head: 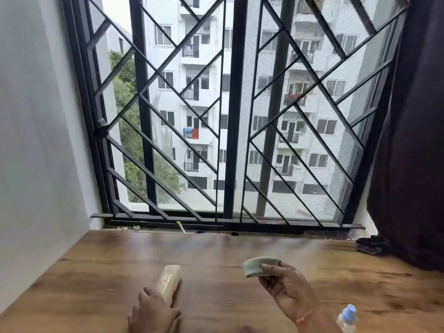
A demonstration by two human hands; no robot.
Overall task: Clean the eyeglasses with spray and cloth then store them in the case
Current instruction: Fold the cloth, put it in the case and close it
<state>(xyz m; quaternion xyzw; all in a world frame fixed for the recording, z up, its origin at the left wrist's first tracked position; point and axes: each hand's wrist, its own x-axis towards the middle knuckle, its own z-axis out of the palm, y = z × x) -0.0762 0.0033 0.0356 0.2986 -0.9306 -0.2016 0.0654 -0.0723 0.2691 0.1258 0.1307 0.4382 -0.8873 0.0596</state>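
Now, from the head view, our left hand (153, 311) is clamped on the tan case (169, 282) on the tabletop (96, 272). Right of the case, our right hand (286, 287) pinches the folded green cloth (260, 266). The spray bottle (347, 317) stands further right. We see no glasses, so they may be inside; next we think we must open the case.

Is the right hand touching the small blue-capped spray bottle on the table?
Apart. In the head view the right hand is raised, pinching the folded green cloth, while the spray bottle stands beyond the wrist by the frame's lower edge.
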